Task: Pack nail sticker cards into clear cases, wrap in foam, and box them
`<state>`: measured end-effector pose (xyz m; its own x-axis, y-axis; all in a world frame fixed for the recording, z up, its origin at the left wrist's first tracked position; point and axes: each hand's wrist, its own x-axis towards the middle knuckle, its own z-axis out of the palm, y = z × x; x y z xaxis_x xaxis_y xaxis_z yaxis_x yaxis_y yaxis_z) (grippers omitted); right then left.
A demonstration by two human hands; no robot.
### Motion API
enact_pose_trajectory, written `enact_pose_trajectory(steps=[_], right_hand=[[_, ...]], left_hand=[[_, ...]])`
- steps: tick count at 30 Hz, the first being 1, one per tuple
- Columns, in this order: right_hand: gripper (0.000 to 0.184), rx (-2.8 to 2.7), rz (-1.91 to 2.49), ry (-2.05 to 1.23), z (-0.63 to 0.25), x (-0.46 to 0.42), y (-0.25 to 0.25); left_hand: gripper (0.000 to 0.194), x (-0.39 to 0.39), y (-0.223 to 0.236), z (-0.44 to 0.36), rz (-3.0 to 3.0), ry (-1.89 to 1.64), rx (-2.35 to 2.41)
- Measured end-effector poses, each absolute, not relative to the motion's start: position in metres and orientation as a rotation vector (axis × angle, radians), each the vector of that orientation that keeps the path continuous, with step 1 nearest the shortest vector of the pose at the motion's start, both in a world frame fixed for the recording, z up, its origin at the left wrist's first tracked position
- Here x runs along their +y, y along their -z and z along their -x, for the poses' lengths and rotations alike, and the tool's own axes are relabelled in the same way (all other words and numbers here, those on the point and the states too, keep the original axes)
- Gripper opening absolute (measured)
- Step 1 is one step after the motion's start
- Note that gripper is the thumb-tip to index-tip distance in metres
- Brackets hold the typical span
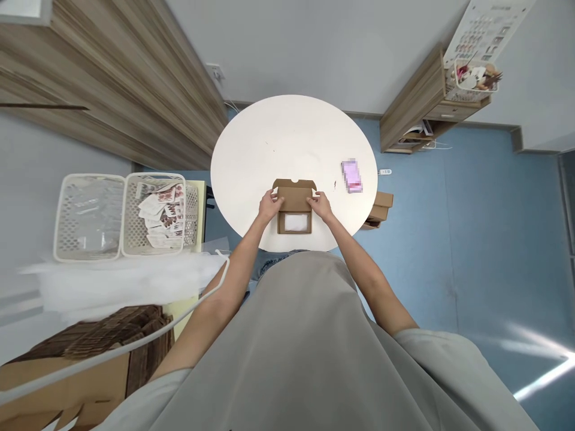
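On the near part of the round white table (251,149) sits a small brown cardboard box (294,199), its lid partly raised with a notched flap along the far edge. Something white (296,222) lies inside; its kind does not show. My left hand (271,205) grips the lid's left side, fingers behind and thumb on the front face. My right hand (320,205) holds the lid's right side in the same way. To the right on the table is a purple rectangular item (351,175), blurred by pixelation.
White plastic baskets (123,221) stand at left, one with printed packets (164,215). Below them are a white foam-like roll (130,281) and stacked brown cardboard (103,335). Small cardboard boxes (381,206) sit past the table's right edge. A wooden cabinet (415,102) stands back right.
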<state>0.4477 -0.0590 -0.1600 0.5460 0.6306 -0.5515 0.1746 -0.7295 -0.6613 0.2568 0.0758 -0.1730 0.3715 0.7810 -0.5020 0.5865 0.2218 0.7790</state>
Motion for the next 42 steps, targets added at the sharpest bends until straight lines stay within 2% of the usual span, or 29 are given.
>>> enact_pose_trajectory(steps=[4, 11, 14, 21, 24, 26, 30, 33, 38, 42], right_hand=[[0.063, -0.807, 2.200, -1.004, -0.454, -0.058, 0.147], [0.052, -1.049, 2.152, -0.854, -0.455, -0.066, 0.133], [0.054, -1.136, 2.199, -0.835, -0.448, -0.083, 0.134], [0.075, -1.318, 2.288, -0.934, -0.417, -0.132, 0.144], [0.079, -1.367, 2.335, -0.952, -0.408, -0.144, 0.147], [0.075, -1.367, 2.367, -0.979, -0.404, -0.150, 0.146], [0.053, -1.362, 2.403, -1.015, -0.401, -0.160, 0.144], [0.040, -1.369, 2.449, -1.045, -0.399, -0.165, 0.144], [0.039, -1.304, 2.456, -1.151, -0.397, -0.169, 0.152], [0.029, -1.209, 2.406, -1.191, -0.396, -0.169, 0.159]], left_hand=[[0.076, 0.078, 0.163, -0.254, -1.492, -0.335, 1.196], [0.052, 0.067, 0.148, -0.252, -1.580, -0.410, 1.165], [0.047, 0.055, 0.150, -0.244, -1.615, -0.380, 1.180], [0.062, 0.014, 0.164, -0.219, -1.666, -0.205, 1.208], [0.069, -0.002, 0.167, -0.209, -1.719, -0.141, 1.207], [0.073, -0.010, 0.168, -0.203, -1.774, -0.118, 1.200], [0.074, -0.021, 0.168, -0.193, -1.840, -0.085, 1.198], [0.066, -0.026, 0.171, -0.189, -1.848, -0.058, 1.196], [0.054, -0.033, 0.181, -0.188, -1.779, -0.002, 1.229], [0.041, -0.038, 0.190, -0.189, -1.717, -0.014, 1.254]])
